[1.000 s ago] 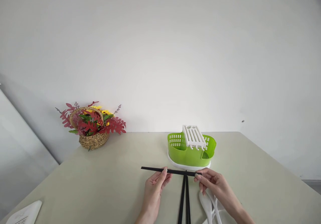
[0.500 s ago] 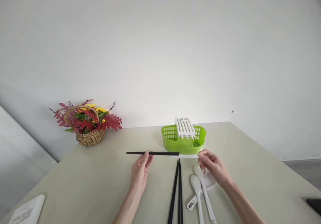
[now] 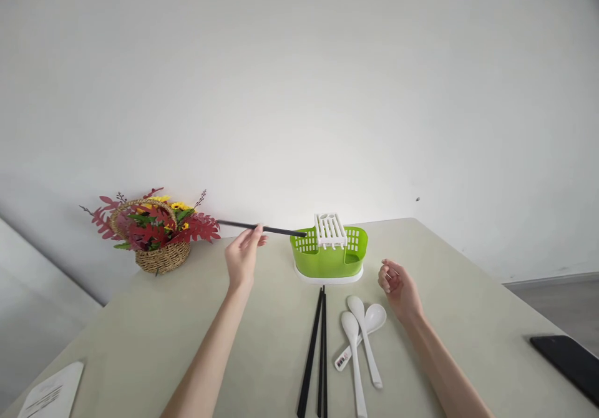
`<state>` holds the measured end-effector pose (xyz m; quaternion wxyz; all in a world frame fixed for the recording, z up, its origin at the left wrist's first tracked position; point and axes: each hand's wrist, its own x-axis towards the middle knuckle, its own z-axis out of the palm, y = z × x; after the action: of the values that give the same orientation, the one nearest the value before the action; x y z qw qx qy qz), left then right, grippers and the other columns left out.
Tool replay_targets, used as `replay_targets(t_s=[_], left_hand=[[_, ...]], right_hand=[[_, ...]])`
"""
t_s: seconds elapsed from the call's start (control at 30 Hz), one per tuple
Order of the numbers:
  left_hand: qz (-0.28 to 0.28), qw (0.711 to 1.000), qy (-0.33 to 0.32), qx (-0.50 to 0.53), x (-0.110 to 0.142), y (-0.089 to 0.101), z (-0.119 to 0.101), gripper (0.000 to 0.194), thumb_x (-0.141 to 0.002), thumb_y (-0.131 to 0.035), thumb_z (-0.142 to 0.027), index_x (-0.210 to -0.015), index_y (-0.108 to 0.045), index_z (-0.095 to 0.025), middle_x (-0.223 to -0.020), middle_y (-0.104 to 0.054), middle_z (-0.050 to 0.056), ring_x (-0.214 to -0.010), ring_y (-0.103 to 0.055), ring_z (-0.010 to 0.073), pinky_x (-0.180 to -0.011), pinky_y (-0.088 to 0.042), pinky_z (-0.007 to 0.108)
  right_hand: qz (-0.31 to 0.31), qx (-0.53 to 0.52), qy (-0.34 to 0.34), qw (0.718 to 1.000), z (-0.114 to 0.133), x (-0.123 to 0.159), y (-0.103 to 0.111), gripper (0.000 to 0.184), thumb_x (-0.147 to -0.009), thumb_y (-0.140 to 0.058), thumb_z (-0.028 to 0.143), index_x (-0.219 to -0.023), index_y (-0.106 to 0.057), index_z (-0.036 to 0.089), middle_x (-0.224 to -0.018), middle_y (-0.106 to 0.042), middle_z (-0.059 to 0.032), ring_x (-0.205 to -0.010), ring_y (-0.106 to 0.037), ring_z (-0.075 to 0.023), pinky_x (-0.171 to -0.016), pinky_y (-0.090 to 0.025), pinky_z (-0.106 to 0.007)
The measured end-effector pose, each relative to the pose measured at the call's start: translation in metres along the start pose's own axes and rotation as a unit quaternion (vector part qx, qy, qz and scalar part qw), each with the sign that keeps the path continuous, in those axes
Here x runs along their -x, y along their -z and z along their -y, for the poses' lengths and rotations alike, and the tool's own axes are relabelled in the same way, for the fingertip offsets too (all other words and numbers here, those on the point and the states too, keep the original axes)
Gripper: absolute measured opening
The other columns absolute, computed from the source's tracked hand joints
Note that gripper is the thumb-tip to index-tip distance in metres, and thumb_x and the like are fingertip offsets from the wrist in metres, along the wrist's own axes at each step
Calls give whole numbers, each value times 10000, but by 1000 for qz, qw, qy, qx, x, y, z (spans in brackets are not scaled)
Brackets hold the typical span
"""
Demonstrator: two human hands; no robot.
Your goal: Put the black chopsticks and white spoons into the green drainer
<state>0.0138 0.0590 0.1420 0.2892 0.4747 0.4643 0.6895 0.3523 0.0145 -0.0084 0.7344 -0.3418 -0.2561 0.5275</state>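
"Since the earlier frame, the left grip (image 3: pixel 243 257) has carried its chopstick (image 3: pixel 281 230) up and forward, to the basket (image 3: pixel 324 267)."

"How does it lie?"

"Pinched between thumb and fingers, long axis crosswise, sticking out both sides of that grip. One end reaches rightward to the basket's left part; inside or above the rim, I can't tell."

"Which grip is nearer the chopstick?"

"Left, holding it. Right of the basket, the right grip (image 3: pixel 397 290) sits well apart from it, fingers curled, nothing visible inside."

"Between the grips?"

"More chopsticks (image 3: pixel 311 349) and spoons (image 3: pixel 349 323), lower on the tabletop (image 3: pixel 266 343)."
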Motion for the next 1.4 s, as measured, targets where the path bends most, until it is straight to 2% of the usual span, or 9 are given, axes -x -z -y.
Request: replay_targets(t_s=[0.13,0.23,0.4,0.63,0.83,1.07,1.27,1.33,1.4], left_hand=[[147,976,-87,-136,-16,-36,-2,407,-852,-735,-570,-943,-787,-177,-858,-805,75,-772,-764,215,-721,-610,300],[213,940,-124,-235,-27,-58,5,381,-893,-675,-575,-895,-775,-207,-868,-811,56,-755,-770,215,-713,-601,299],[264,903,-132,-313,-41,-85,19,324,-883,-704,-531,-766,-757,-234,-846,-810,54,-825,-772,249,-766,-572,325],[293,866,-125,-385,-47,-105,34,287,-892,-714,-508,-811,-783,-242,-881,-811,81,-858,-751,267,-739,-519,331],[282,864,-128,-398,-49,-112,48,249,-878,-734,-486,-884,-803,-247,-918,-785,83,-810,-703,242,-697,-481,314],[233,900,-152,-336,-49,-102,61,230,-850,-760,-443,-933,-797,-232,-964,-704,77,-877,-650,221,-831,-499,325],[36,957,-95,-271,-44,-64,81,403,-1033,-385,-494,-1072,-647,-190,-1099,-677,119,-973,-630,217,-877,-483,326],[1,964,-56,-260,-33,-45,91,451,-1036,-318,-536,-996,-616,-200,-953,-675,90,-866,-625,216,-795,-475,318],[16,967,-20,-255,-15,-28,100,461,-1005,-358,-600,-876,-586,-221,-752,-616,24,-698,-583,197,-680,-441,291]], right_hand=[[-4,-1,-13,1000,-9,-5,4,198,-755,-811,408,-803,-733,233,-669,-562,38,-507,-407,-82,-426,-342,-233],[7,11,-19,1000,-14,-7,4,225,-748,-826,423,-810,-745,223,-666,-579,28,-513,-427,-89,-423,-338,-235],[21,32,-23,999,-19,-10,4,273,-752,-837,461,-839,-754,216,-669,-595,25,-516,-436,-91,-424,-329,-234],[26,46,-19,998,-18,-11,2,296,-764,-822,493,-839,-739,219,-668,-597,24,-530,-444,-109,-447,-342,-255],[26,57,-18,998,-17,-13,-1,310,-755,-829,509,-792,-709,226,-647,-603,26,-517,-455,-107,-451,-347,-260],[25,67,-22,997,-16,-11,-1,311,-770,-831,508,-809,-712,223,-653,-598,26,-524,-458,-105,-456,-355,-253],[25,80,-21,996,-16,-10,-2,340,-740,-848,525,-796,-707,221,-642,-604,29,-515,-464,-106,-453,-352,-259],[27,85,-22,996,-17,-9,-2,348,-738,-846,535,-794,-707,220,-637,-604,30,-512,-462,-108,-453,-347,-263],[29,90,-22,995,-17,-8,-3,350,-741,-844,540,-794,-709,221,-638,-607,31,-513,-464,-108,-458,-350,-265]])
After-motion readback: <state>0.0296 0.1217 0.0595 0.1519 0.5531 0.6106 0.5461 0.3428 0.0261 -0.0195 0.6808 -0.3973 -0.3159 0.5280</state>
